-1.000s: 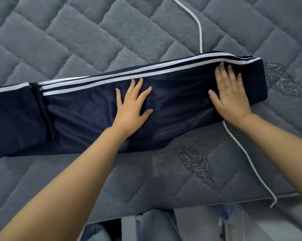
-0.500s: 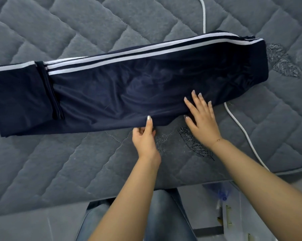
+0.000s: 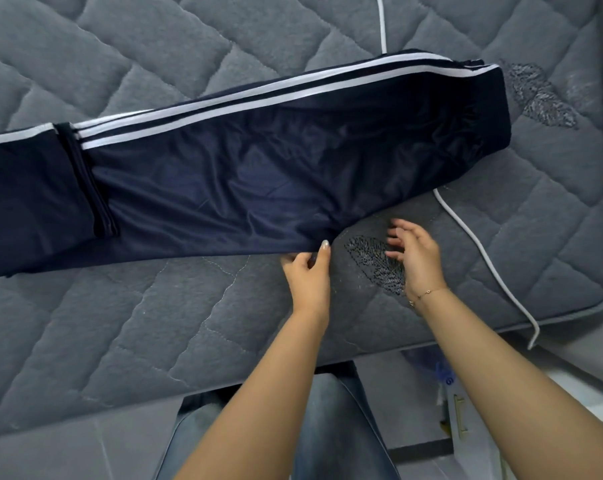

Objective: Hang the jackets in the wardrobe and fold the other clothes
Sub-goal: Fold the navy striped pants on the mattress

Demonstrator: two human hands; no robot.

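Note:
Navy track pants (image 3: 224,178) with two white side stripes lie folded lengthwise across the grey quilted mattress (image 3: 120,323), running from the left edge to the upper right. My left hand (image 3: 308,271) pinches the pants' near edge, thumb on top of the fabric. My right hand (image 3: 414,254) hovers just right of it over an embroidered leaf (image 3: 369,258), fingers loosely spread and holding nothing.
A white cable (image 3: 480,244) runs from under the pants toward the mattress's right front edge, and appears again at the top (image 3: 381,26). My jeans-clad legs (image 3: 328,427) stand at the bed's near edge. A white cabinet (image 3: 466,417) sits at the lower right.
Both hands left the top of the pants and came to the near edge. My left hand now pinches that edge; my right hand has slid off the fabric and lifted.

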